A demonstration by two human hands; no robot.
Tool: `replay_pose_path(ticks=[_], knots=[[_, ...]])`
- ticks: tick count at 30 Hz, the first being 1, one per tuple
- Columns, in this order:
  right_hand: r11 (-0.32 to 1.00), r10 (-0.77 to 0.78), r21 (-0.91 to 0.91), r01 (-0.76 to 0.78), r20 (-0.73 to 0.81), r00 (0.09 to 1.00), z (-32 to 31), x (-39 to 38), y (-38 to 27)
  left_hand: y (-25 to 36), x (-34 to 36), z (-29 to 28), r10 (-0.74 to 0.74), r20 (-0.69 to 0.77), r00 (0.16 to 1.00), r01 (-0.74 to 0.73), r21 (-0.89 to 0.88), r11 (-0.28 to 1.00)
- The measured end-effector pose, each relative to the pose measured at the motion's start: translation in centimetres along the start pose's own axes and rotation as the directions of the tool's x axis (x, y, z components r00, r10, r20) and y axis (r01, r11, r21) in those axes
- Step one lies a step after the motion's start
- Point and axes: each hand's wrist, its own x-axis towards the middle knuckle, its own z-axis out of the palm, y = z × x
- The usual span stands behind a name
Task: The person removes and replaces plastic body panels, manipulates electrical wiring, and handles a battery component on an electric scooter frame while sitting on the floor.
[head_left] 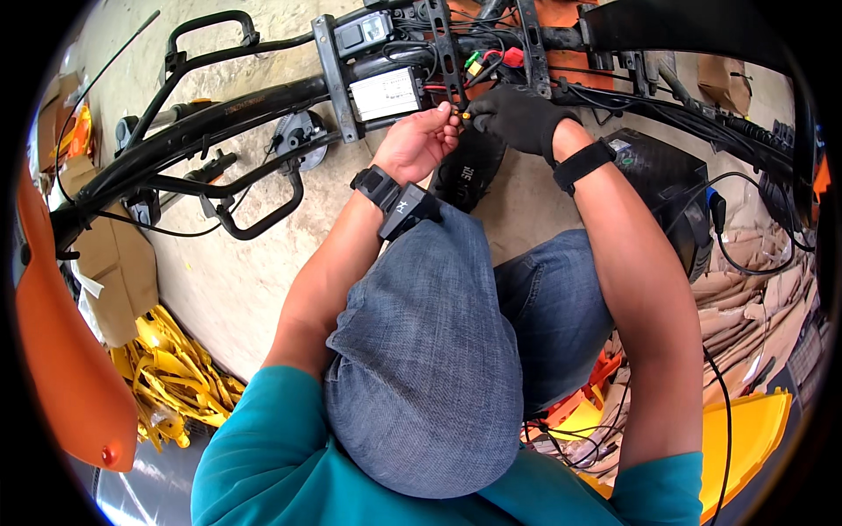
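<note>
My left hand [417,145], bare, is closed with thumb and fingers pinched together in front of a black tubular vehicle frame [263,98]. What it pinches is too small to make out. Facing it, almost touching, my right hand [519,119] in a black glove closes its fingertips on a small yellow wire connector [466,116]. Just left of the hands, a silver control box [386,94] with a white label sits on the frame. Above them, red, green and yellow plugs [512,57] hang among black wires. A grey box-shaped device [363,33] is mounted farther up.
A black box [653,180] stands on the floor beyond my right forearm, with a cable beside it. Flattened cardboard [745,307] lies at right. Yellow plastic parts [171,373] pile up at lower left, near an orange panel [70,351]. My jeans-clad knee [430,351] rises between my arms.
</note>
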Motion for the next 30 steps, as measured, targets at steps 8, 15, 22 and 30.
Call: replay_pose_path(ticks=[8,15,22,30], knots=[[1.000,0.030,0.003,-0.031,0.054,0.998,-0.6,-0.1,-0.7,0.1,0.1,-0.1,0.005,0.012,1.000,-0.005,0.017,1.000],[1.000,-0.021,-0.001,0.021,-0.005,1.000,-0.3,-0.2,-0.3,0.1,0.0,0.0,0.001,0.005,1.000,-0.001,0.014,1.000],[1.000,0.014,-0.010,-0.014,0.034,0.999,-0.4,0.0,-0.1,0.0,0.3,-0.3,0.006,-0.001,1.000,-0.006,-0.018,1.000],[0.988,0.096,0.119,-0.100,0.039,0.995,-1.2,-0.1,-1.4,-0.1,0.2,-0.2,0.011,0.014,1.000,-0.010,-0.025,1.000]])
